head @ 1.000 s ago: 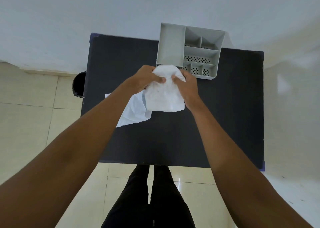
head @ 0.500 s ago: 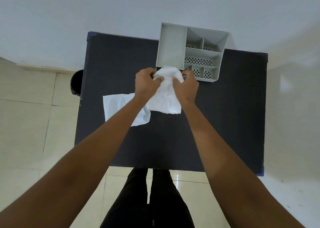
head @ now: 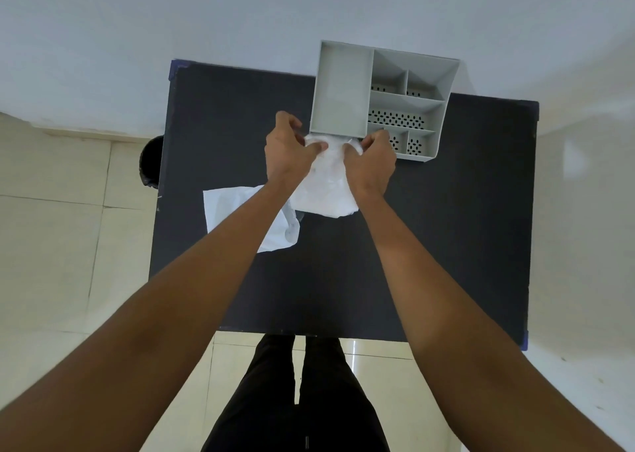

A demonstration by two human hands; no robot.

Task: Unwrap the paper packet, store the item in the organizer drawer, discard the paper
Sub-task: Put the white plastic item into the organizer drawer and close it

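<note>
Both hands hold a crumpled white paper packet [head: 326, 187] above the black table [head: 446, 231]. My left hand [head: 287, 152] pinches its top left corner and my right hand [head: 372, 161] pinches its top right corner. The packet hangs down between my wrists, and whatever it holds is hidden inside. Just beyond my hands stands the grey organizer drawer [head: 343, 87], with one long compartment on the left and several small perforated ones on the right. The packet's top edge is right at the organizer's near rim.
A loose white paper sheet [head: 240, 207] lies flat on the table under my left forearm. A black bin [head: 151, 163] stands on the tiled floor at the table's left edge. A white wall runs behind the table.
My hands and the packet have shifted slightly away from me toward the organizer's near rim. The grip on the packet's top stays the same, and the loose sheet shows more.
</note>
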